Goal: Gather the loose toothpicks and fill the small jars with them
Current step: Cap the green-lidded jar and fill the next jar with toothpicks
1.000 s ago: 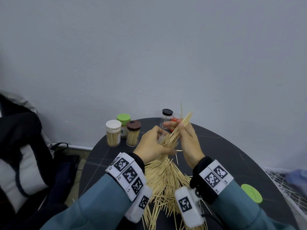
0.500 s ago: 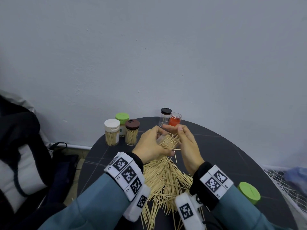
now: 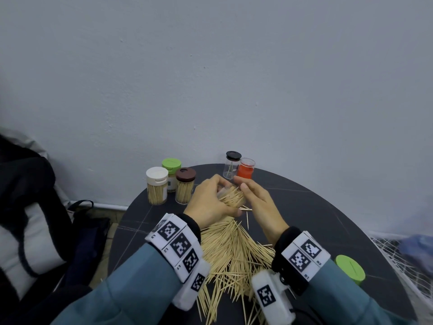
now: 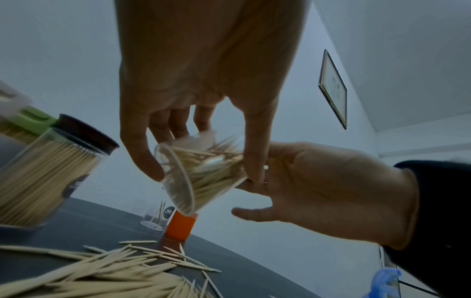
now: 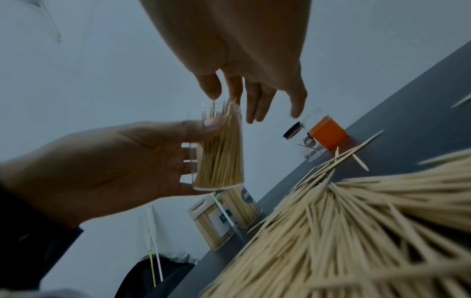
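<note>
Gripping a clear jar [image 3: 230, 198] packed with toothpicks, a person's left hand [image 3: 209, 204] holds it tilted above a round dark table [image 3: 328, 214], thumb on one side and fingers curled round the other. In the left wrist view the jar [image 4: 196, 171] hangs between thumb and fingers, its open mouth turned toward the right hand [image 4: 318, 189], and toothpick tips poke past the rim. The right hand [image 3: 260, 205] hovers just beside the jar's mouth, fingers relaxed and loosely extended, grasping nothing; in the right wrist view its fingertips [image 5: 251, 119] sit just above the protruding tips of the toothpicks.

Below and between both wrists, a large heap of loose toothpicks [image 3: 234, 252] fans across the table, with a few strays lying just under the right hand.

Beyond the left hand stand three filled jars close together: a white-lidded jar [image 3: 157, 186], a green-lidded jar [image 3: 171, 173] behind it, and a brown-lidded jar [image 3: 185, 186]. Beyond the fingertips of both hands stand a nearly empty black-lidded jar [image 3: 232, 164] and, touching it, an orange jar [image 3: 245, 168]. A loose green lid [image 3: 350, 269] lies on the table outside the right wrist.
</note>
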Motion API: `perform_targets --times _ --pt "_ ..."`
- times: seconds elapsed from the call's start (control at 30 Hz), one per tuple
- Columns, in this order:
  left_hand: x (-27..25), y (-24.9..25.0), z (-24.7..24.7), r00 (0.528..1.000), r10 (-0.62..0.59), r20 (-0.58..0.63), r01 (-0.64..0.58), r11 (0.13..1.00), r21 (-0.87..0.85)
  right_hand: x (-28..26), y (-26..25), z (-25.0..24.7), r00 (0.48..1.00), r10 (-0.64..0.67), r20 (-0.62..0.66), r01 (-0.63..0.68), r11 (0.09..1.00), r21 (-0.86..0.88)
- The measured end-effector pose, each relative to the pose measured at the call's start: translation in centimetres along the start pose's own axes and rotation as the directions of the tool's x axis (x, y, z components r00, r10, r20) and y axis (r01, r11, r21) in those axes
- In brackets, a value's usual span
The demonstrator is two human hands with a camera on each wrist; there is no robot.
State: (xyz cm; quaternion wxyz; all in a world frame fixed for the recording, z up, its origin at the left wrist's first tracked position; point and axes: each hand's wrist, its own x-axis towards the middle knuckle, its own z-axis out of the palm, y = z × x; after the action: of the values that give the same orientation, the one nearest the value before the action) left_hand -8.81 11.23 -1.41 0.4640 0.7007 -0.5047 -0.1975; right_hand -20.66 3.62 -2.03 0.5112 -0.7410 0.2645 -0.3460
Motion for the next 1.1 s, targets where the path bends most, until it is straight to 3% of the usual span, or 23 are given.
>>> perform_targets --times 0.27,0.37,0.53,0.8,1.1 --pt "0.5 -0.6 -0.4 0.989 0.023 -0.148 -0.016 0.999 0.049 0.8 -0.1 -0.9 0.994 -0.109 -0.012 0.105 0.973 -0.205" --pt "0.6 -0.5 -0.4 0.989 0.024 -0.148 -0.017 0.999 0.047 0.7 -0.2 -1.0 0.992 -0.127 0.005 0.125 0.968 -0.218" --pt "0.5 -0.5 -0.4 0.989 0.027 -0.142 -0.021 0.999 0.043 0.8 -0.5 -1.8 0.987 -0.141 -0.073 0.12 0.964 -0.237" --pt "0.3 -0.4 -0.3 0.994 0.045 -0.097 -0.035 0.995 0.094 0.3 -1.1 -1.9 0.992 -0.112 0.054 0.124 0.923 -0.365" --pt "0.1 0.3 0.0 0.997 0.054 -0.056 -0.049 0.995 0.087 -0.3 -2.4 -3.1 0.991 -0.136 -0.016 0.119 0.912 -0.393"
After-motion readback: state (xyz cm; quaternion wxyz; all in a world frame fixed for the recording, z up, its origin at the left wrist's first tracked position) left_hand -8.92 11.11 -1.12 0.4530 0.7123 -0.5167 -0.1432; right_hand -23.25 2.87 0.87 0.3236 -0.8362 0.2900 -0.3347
